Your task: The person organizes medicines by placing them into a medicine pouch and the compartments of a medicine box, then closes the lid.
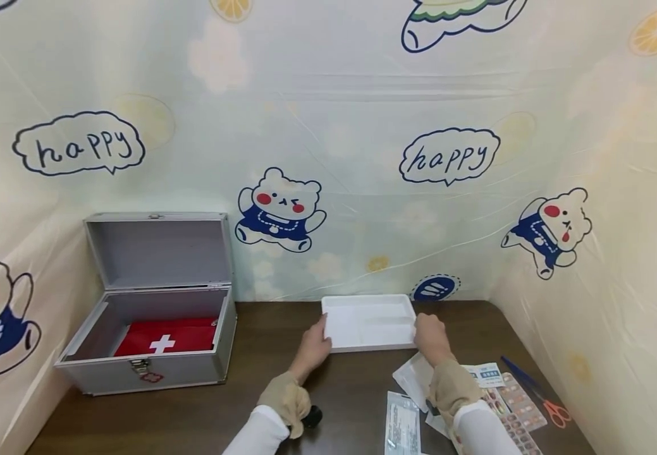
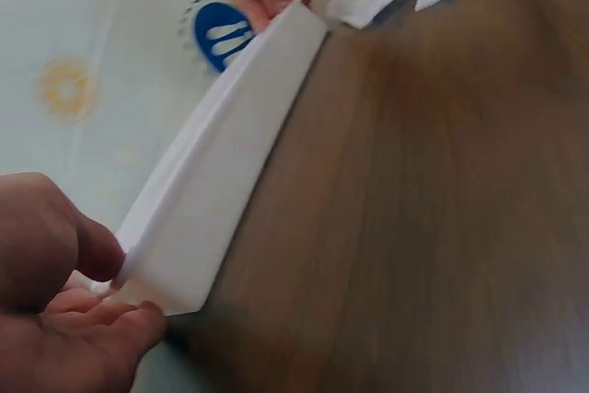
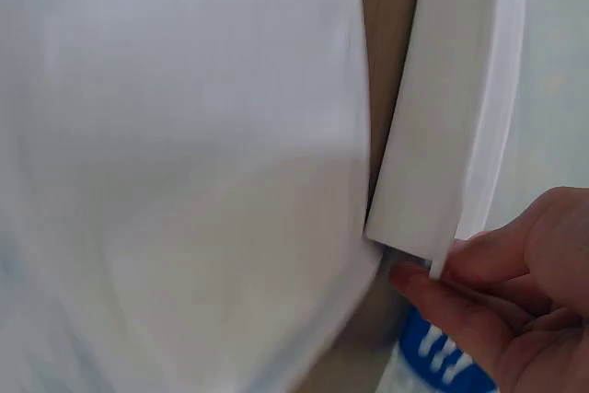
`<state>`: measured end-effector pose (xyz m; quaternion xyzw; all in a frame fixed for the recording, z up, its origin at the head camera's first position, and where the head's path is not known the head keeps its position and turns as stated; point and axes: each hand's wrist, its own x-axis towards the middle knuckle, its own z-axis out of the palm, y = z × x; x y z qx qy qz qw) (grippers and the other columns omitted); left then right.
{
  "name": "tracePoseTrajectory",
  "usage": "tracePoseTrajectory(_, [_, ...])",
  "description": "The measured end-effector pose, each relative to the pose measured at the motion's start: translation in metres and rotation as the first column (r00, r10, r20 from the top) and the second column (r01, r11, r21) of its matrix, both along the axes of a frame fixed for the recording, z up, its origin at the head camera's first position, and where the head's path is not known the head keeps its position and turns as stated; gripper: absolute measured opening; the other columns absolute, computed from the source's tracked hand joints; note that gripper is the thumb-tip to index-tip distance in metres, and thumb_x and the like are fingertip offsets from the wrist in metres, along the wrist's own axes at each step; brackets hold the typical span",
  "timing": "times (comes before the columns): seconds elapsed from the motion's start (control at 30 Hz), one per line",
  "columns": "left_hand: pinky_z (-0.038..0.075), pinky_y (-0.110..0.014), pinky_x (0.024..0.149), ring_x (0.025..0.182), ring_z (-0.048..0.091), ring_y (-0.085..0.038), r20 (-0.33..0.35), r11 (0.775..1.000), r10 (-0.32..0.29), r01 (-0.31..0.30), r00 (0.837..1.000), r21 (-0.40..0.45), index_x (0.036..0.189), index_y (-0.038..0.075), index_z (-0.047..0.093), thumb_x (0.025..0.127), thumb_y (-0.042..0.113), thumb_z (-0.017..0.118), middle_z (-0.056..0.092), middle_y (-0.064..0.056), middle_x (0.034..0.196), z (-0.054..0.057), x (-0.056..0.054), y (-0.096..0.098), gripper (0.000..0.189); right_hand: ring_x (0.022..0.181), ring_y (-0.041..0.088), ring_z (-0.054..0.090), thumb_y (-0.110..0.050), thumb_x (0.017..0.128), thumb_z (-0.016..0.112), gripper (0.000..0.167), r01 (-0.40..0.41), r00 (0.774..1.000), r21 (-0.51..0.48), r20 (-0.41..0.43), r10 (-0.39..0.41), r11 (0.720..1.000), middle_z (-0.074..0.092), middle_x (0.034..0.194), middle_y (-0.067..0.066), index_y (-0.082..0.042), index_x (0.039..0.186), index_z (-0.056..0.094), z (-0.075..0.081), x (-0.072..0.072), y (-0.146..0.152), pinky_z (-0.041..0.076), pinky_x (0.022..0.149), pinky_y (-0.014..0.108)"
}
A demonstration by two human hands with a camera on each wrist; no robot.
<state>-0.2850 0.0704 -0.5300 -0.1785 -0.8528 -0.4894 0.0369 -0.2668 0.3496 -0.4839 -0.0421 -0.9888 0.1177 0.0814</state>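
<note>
A shallow white tray (image 1: 356,325) with raised dividers lies at the back of the brown table. My left hand (image 1: 312,347) grips its left end; in the left wrist view, thumb and fingers pinch the rim of the tray (image 2: 230,163). At the opposite end my right hand (image 1: 433,338) holds the rim, with the thumb and fingers pinching a corner in the right wrist view. Inside the tray, no objects show. Beneath my right wrist lie white packets (image 1: 410,373), partly hidden by the arm.
To the left stands an open silver metal case (image 1: 152,376) holding a red pouch (image 1: 140,335) with a white cross. Blister packs (image 1: 521,401), a printed packet (image 1: 402,423) and orange-handled scissors (image 1: 556,414) lie at the right. A patterned curtain (image 1: 362,126) hangs behind the table.
</note>
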Motion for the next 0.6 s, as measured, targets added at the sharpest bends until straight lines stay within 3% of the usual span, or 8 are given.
tracePoseTrajectory(0.1, [0.046, -0.054, 0.104, 0.131, 0.051, -0.043, 0.032, 1.000, -0.008, 0.007, 0.999, 0.010, 0.146, -0.018, 0.030, 0.086, -0.009, 0.055, 0.048, -0.035, 0.142, -0.003, 0.009, -0.032, 0.065, 0.069, 0.033, 0.067, 0.011, 0.076, 0.064, 0.009, -0.004, 1.000, -0.038, 0.029, 0.005, 0.999, 0.068, 0.078, 0.022, 0.004, 0.081, 0.066, -0.001, 0.009, -0.027, 0.055, 0.060, 0.045])
tracePoseTrajectory(0.2, [0.049, -0.052, 0.100, 0.129, 0.053, -0.041, 0.043, 1.000, 0.004, -0.003, 0.999, -0.018, 0.145, -0.018, 0.033, 0.085, -0.008, 0.058, 0.049, -0.035, 0.141, -0.002, 0.025, -0.062, 0.065, 0.068, 0.032, 0.068, 0.012, 0.075, 0.064, 0.011, -0.039, 0.999, -0.044, 0.024, 0.040, 0.998, 0.069, 0.077, 0.020, 0.004, 0.081, 0.067, -0.002, 0.025, -0.053, 0.056, 0.059, 0.043])
tracePoseTrajectory(0.43, [0.054, -0.043, 0.093, 0.118, 0.061, -0.037, 0.049, 0.991, 0.041, -0.034, 0.998, -0.129, 0.139, -0.019, 0.041, 0.082, -0.010, 0.066, 0.058, -0.035, 0.131, 0.009, 0.084, -0.121, 0.063, 0.050, 0.018, 0.055, 0.007, 0.074, 0.067, 0.013, -0.196, 0.981, -0.010, -0.008, 0.196, 0.981, 0.061, 0.061, 0.009, -0.005, 0.071, 0.063, -0.003, 0.084, -0.096, 0.045, 0.045, 0.029])
tracePoseTrajectory(0.53, [0.057, -0.037, 0.087, 0.112, 0.065, -0.033, 0.108, 0.988, 0.023, -0.006, 0.994, -0.153, 0.140, -0.019, 0.041, 0.083, -0.010, 0.066, 0.060, -0.035, 0.129, 0.012, 0.107, -0.139, 0.063, 0.050, 0.020, 0.055, 0.002, 0.074, 0.071, 0.014, -0.225, 0.974, 0.002, -0.022, 0.225, 0.974, 0.059, 0.058, 0.006, -0.008, 0.072, 0.061, -0.002, 0.113, -0.108, 0.042, 0.045, 0.030])
tracePoseTrajectory(0.6, [0.057, -0.037, 0.085, 0.109, 0.065, -0.030, 0.187, 0.985, 0.003, 0.029, 0.982, -0.170, 0.141, -0.019, 0.038, 0.084, -0.008, 0.067, 0.059, -0.035, 0.129, 0.013, 0.120, -0.150, 0.065, 0.052, 0.023, 0.058, -0.002, 0.075, 0.074, 0.011, -0.233, 0.972, -0.008, -0.012, 0.233, 0.972, 0.061, 0.059, 0.007, -0.007, 0.077, 0.064, -0.003, 0.132, -0.115, 0.044, 0.047, 0.033])
